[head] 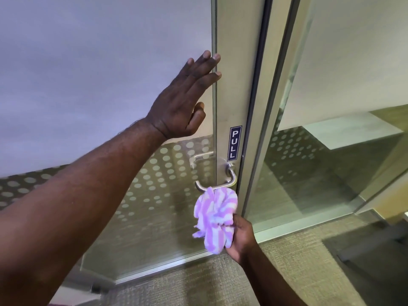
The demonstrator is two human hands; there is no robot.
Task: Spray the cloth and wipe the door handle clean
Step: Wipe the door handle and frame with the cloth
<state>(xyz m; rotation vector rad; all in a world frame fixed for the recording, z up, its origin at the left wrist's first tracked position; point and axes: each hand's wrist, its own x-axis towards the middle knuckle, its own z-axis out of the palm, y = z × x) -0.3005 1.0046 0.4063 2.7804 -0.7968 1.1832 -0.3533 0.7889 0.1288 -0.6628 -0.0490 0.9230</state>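
Over on the left, frosted door glass (pixel 88 62): pale and opaque up high, with a band of dots lower down.
Left hand (pixel 176 102): flat against that glass, fingers straight and close together, tips reaching the edge of the metal door stile (pixel 236 85), holding nothing.
Door handle (pixel 223 185): brushed-metal lever low on the stile, pointing left, well below the left hand.
Cloth (pixel 215 217): pink-and-white striped and bunched up, its top against the underside of the lever, the rest hanging down.
PULL sticker (pixel 234 143): dark blue, upright on the stile just above the handle.
Right hand (pixel 241 241): below the handle, fingers curled round the lower bunch of cloth.
Side glass panel (pixel 331 162): right of the door, frosted above, clear lower down.
Carpet (pixel 198 283): beige, along the foot of the door.
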